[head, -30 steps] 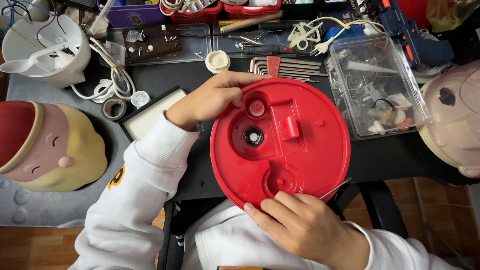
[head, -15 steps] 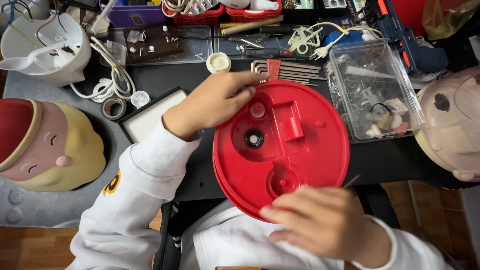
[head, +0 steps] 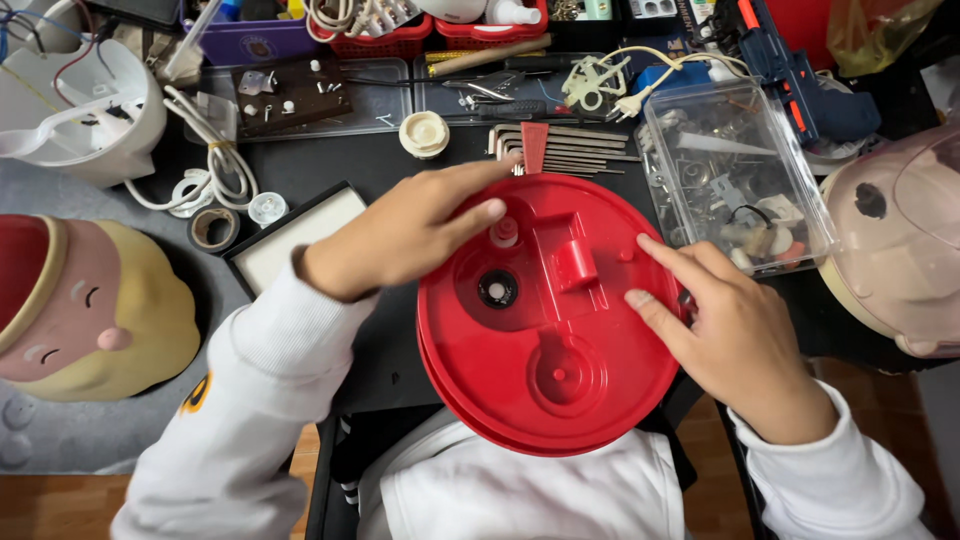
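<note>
Resting between both hands' fingers [head: 655,250], red disc [head: 548,330]

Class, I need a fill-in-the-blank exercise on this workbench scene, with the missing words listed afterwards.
1. Both hands rest on a round plastic base coloured ____.
2. The left hand lies on the base's upper ____ part.
3. The right hand touches the base's ____ edge.
4. Beyond the right hand stands a clear plastic ____ of small parts.

Missing words: red; left; right; box
</note>
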